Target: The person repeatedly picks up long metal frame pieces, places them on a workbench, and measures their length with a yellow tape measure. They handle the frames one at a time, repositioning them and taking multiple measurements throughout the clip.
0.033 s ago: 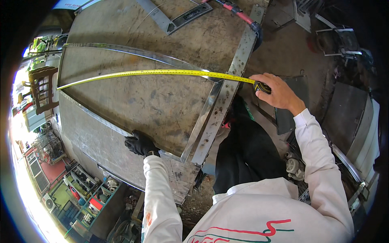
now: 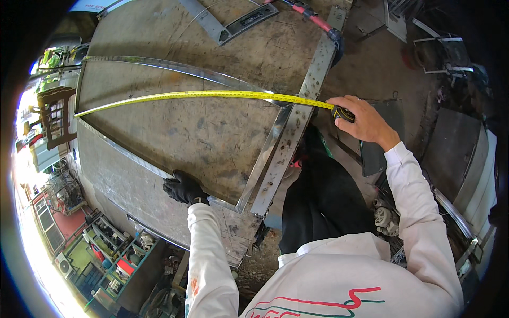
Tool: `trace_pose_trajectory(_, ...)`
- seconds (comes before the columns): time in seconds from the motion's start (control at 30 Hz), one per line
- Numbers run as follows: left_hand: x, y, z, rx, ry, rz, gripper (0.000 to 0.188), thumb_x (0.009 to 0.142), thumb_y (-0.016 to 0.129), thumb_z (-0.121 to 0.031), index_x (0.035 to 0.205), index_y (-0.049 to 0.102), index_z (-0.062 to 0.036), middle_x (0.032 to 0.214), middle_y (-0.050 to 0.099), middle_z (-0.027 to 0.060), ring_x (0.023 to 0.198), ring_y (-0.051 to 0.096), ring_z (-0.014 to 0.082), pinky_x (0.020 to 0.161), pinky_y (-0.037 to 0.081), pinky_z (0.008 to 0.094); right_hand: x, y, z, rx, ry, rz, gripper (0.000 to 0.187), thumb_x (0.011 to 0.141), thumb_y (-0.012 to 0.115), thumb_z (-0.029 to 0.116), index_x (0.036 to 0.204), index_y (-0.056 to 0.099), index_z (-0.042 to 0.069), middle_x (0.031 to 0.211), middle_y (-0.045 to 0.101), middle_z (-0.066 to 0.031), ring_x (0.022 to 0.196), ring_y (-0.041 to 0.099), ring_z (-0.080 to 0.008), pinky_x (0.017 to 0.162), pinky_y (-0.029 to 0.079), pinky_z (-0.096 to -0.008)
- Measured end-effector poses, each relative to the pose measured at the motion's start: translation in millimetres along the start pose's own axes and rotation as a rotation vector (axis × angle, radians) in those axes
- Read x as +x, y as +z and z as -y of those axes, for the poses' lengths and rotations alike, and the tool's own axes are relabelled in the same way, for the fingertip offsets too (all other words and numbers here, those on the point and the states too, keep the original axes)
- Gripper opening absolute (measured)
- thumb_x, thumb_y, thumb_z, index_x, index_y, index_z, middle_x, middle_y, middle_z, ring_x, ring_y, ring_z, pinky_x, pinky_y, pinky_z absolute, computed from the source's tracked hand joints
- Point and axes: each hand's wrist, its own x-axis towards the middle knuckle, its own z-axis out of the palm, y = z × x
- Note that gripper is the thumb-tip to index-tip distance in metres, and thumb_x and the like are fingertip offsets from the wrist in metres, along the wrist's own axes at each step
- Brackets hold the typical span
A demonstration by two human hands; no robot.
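Observation:
A shiny metal frame (image 2: pixel 263 159) of square tubing lies flat on the worktable. My left hand (image 2: pixel 184 188), in a black glove, is closed over the frame's near-left bar, close to its near corner; the fingertips are partly hidden. Off the table's right edge, my bare right hand (image 2: pixel 367 122) grips a black and yellow tape measure (image 2: pixel 343 114). Its yellow blade (image 2: pixel 212 94) runs out across the frame to the far left corner, passing over the frame's right corner.
A drilled steel bar (image 2: pixel 286 143) lines the worktable's (image 2: pixel 159 127) right edge. Farther back are a flat metal piece (image 2: pixel 249 22) and a red and black cable (image 2: pixel 318 22). A motor (image 2: pixel 386 218) and metal scraps sit on the floor at right. Shelves of tools (image 2: pixel 124 265) stand at lower left.

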Motion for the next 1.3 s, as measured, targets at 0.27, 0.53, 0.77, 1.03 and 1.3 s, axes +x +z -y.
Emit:
trace_pose_trajectory(0.27, 5.9, 10.0, 0.5, -0.045, 0.023, -0.025, 0.086, 0.102, 0.037, -0.063, 0.152, 0.038, 0.007, 0.159, 0.036, 0.0281, 0.15, 0.029, 0.0413, 0.123, 0.02, 0.0498, 4.9, -2.7, -2.1, -0.014, 0.0, 0.013, 0.046, 0.091, 0.064, 0.032, 0.135, 0.059, 0.019, 0.118, 0.064, -0.017, 0.111, 0.06, -0.0389, 0.1, 0.046, -0.0466)
trace_pose_trajectory(0.53, 4.4, 5.9, -4.4, -0.002, 0.037, -0.026, 0.085, 0.104, 0.034, -0.062, 0.152, 0.037, 0.0073, 0.158, 0.037, 0.0279, 0.15, 0.028, 0.0417, 0.122, 0.023, 0.0515, 8.0, -9.3, -1.9, 0.079, -0.002, 0.072, 0.047, 0.09, 0.064, 0.024, 0.134, 0.059, 0.009, 0.128, 0.062, -0.0173, 0.12, 0.058, -0.0377, 0.107, 0.043, -0.0432)
trace_pose_trajectory(0.77, 1.4, -0.5, -9.3, -0.011, 0.007, -0.014, 0.084, 0.104, 0.036, -0.061, 0.152, 0.037, 0.0083, 0.158, 0.037, 0.0282, 0.15, 0.03, 0.0413, 0.122, 0.023, 0.0512, 9.4, -8.8, -4.2, 0.088, 0.016, 0.079, 0.045, 0.091, 0.064, 0.028, 0.133, 0.06, 0.013, 0.13, 0.064, -0.0169, 0.121, 0.058, -0.0377, 0.109, 0.043, -0.0448)
trace_pose_trajectory(1.03, 0.7, 2.5, -9.6, -0.037, 0.04, -0.105, 0.081, 0.102, 0.041, -0.06, 0.145, 0.044, 0.0085, 0.149, 0.046, 0.0285, 0.141, 0.039, 0.0432, 0.117, 0.029, 0.0515, 11.8, -11.0, -2.0, 0.091, 0.029, 0.097, 0.045, 0.091, 0.064, 0.027, 0.133, 0.06, 0.013, 0.129, 0.064, -0.0176, 0.121, 0.058, -0.037, 0.109, 0.043, -0.0445)
trace_pose_trajectory(1.3, -1.1, -1.3, -11.6, -0.05, 0.006, -0.033, 0.083, 0.103, 0.037, -0.06, 0.151, 0.038, 0.0089, 0.157, 0.037, 0.029, 0.148, 0.031, 0.0425, 0.121, 0.023, 0.0521, 11.6, -10.5, -7.4, 0.114, 0.027, 0.103, 0.047, 0.09, 0.064, 0.028, 0.133, 0.06, 0.008, 0.131, 0.063, -0.0182, 0.123, 0.058, -0.0373, 0.109, 0.042, -0.0433)
